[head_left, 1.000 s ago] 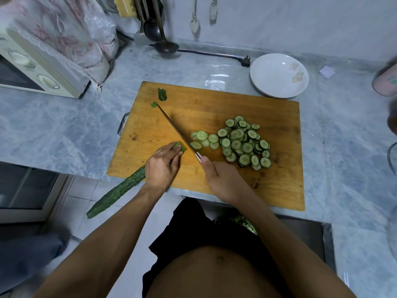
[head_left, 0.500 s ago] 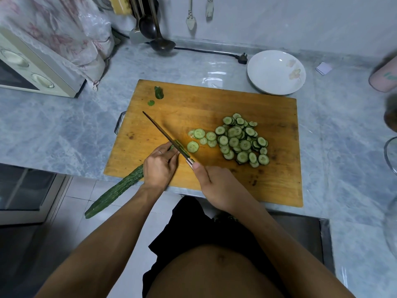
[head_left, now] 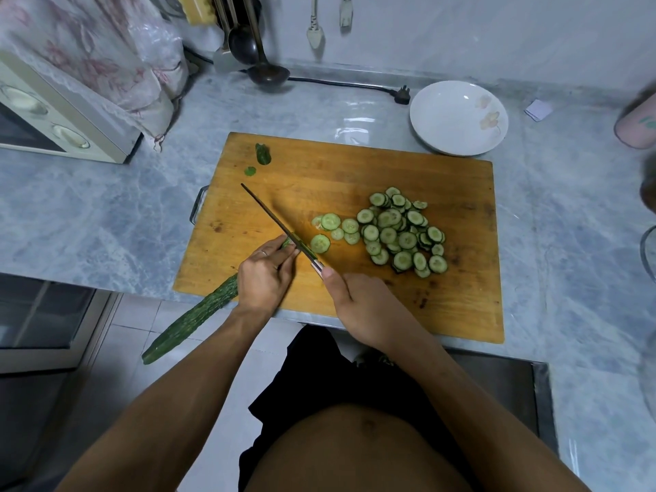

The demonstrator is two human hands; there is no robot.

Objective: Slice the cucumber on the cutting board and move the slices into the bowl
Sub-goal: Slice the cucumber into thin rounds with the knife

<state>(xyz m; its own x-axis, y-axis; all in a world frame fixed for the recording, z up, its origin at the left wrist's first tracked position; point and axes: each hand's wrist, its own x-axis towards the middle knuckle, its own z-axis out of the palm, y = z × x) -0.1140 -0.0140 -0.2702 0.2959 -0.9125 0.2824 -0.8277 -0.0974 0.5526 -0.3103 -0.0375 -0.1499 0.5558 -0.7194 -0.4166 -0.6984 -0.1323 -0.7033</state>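
Head view. Cutting board (head_left: 355, 165): wooden, on a grey counter (head_left: 106, 214). Cucumber (head_left: 191, 319): long, overhanging the board's near-left edge, pinned under the curled fingers of the left hand (head_left: 264, 275). Knife (head_left: 280, 227): handle wrapped in the right hand (head_left: 362, 308), blade against the cucumber's cut end. Slices (head_left: 397, 230): heaped at board centre-right. Bowl (head_left: 458, 117): white, just past the board's far-right corner.
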